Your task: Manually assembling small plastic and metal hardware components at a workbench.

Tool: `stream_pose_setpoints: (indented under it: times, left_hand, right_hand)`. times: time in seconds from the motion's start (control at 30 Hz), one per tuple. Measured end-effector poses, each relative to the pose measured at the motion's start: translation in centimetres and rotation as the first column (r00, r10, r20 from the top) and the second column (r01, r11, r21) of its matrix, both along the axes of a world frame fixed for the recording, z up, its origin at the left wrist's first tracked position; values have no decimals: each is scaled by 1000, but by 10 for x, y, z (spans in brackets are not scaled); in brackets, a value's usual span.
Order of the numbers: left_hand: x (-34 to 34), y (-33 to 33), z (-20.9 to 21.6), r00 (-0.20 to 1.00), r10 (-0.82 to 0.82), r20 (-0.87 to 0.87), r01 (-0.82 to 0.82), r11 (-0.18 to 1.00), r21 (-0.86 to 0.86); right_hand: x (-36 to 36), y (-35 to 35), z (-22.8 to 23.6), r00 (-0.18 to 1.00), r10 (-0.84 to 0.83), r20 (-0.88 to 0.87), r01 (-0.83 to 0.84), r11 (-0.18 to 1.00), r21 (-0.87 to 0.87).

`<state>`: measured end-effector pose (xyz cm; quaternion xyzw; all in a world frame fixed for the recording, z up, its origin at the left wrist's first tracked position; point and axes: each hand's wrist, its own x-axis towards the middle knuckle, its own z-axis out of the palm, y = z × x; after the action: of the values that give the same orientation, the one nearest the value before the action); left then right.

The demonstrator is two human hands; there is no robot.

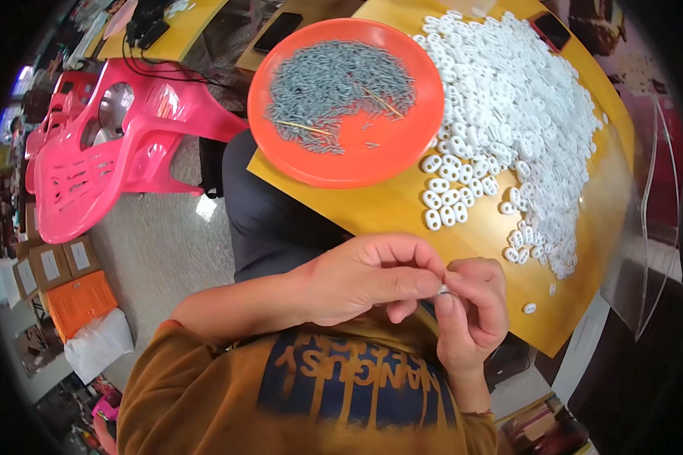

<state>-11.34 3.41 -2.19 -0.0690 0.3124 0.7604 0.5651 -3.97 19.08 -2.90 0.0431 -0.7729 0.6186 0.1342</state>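
Observation:
My left hand [383, 282] and my right hand [472, 311] meet in front of my chest, just off the near edge of the table. Both are closed in a pinch on one small white piece [442, 290], mostly covered by my thumbs and fingertips. A thin dark curved line shows beside it; what that is I cannot tell. Beyond my hands, white oval plastic pieces with two holes [448, 199] lie loose at the front of a large white heap [508, 98]. Left of the heap sits a round orange-red tray [338, 168] holding many small grey metal pins or screws [319, 83].
The yellow table [387, 205] ends close to my lap. Two thin yellow sticks [303, 127] lie among the metal pieces. Dark phones lie behind the tray [278, 32] and by the heap [550, 30]. At left stands a pink plastic chair [91, 171]; cardboard boxes [53, 265] sit on the floor.

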Motion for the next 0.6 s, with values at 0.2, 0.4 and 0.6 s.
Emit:
stream_pose_setpoints:
  times: [0.2,0.4,0.6]
  left_hand:
    - [5,-17,-11,998,-20,55,10,986,169]
    - [7,-32,-18,999,15,-46,-8,991,130]
    - [24,-35,-26,989,-1,-147,15,995,96]
  right_hand:
    - [-4,-5,2,996,90,3,-90,995,45]
    - [-17,-13,10,990,126,63,-127,992,13]
    - [-69,-18,13,986,146,-79,-63,772,632]
